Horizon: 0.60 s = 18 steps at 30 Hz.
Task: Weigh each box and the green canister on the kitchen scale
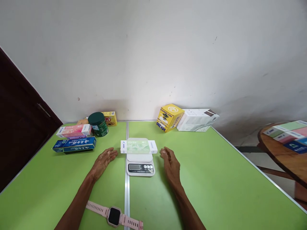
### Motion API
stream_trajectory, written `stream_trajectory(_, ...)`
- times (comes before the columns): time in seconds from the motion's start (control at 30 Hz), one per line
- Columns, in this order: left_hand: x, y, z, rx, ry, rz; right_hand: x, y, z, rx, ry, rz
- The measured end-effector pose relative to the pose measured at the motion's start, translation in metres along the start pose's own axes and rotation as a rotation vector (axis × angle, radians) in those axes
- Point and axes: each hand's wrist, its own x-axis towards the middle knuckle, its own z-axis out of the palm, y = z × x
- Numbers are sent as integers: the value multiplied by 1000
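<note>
A white and green toothpaste box (pixel 138 146) lies crosswise on the white kitchen scale (pixel 141 172), its ends jutting past the platform. My left hand (pixel 103 162) is beside the box's left end, apart from it, with fingers stretched out and nothing held. Just off the right end is my right hand (pixel 171 165), its fingers loosely curved and apart, also holding nothing. The scale's display looks dark, and I cannot make out any digits. Near my left forearm, a pink-strapped smartwatch (pixel 114 216) lies flat on the green table (pixel 216 191).
At back left stand a blue toothpaste box (pixel 74 144), a pink box (pixel 74 130), a dark green canister (pixel 98 124) and a yellow box (pixel 110 118). A yellow cube box (pixel 169 118) and a white box (pixel 198 120) stand along the wall. More boxes lie on a wooden table (pixel 275 147) at right.
</note>
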Motion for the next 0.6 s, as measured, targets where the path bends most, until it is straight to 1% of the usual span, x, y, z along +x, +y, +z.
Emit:
stream_trajectory(0.1,-3,0,5,51,17,18,0,-1,0,6,7,-8)
stream_trajectory(0.33,-4,3,9,113,24,47,-1,-5,0,21,11,-19)
stream_trajectory(0.5,-6,0,19,169,59,49,-2,-5,-1,-3,-1,-23)
stream_trajectory(0.6,-9,-4,25,264,95,43,-1,-1,-1,9,-6,-31)
